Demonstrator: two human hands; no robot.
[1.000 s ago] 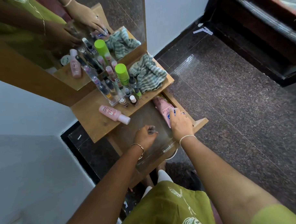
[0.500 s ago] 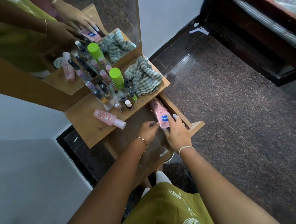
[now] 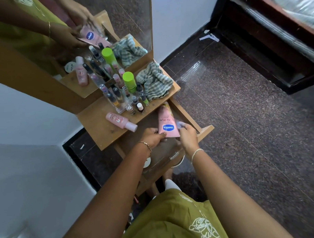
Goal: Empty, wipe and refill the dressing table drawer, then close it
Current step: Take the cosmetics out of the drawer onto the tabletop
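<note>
The fingers (image 3: 161,135) of the left hand (image 3: 152,137) pinch the near left corner of the pink Vaseline tube (image 3: 166,121), while the right hand (image 3: 188,137) grasps its near right edge, those fingertips too blurred to read closely. Between the two grips the tube hangs over the right side of the open drawer (image 3: 204,130); whether its far tip touches the drawer floor I cannot tell. This looks like emptying: keep both holds until the tube is above the drawer wall, then lay it on the bare desk (image 3: 99,128) left of the fingers, beside the lying pink bottle (image 3: 120,121), away from the small standing bottles (image 3: 139,107) just beyond them. The striped cloth (image 3: 155,81) waits further out. The tube is soft pink with a blue oval logo, wide at the fingers and narrowing away, likely to flex
</note>
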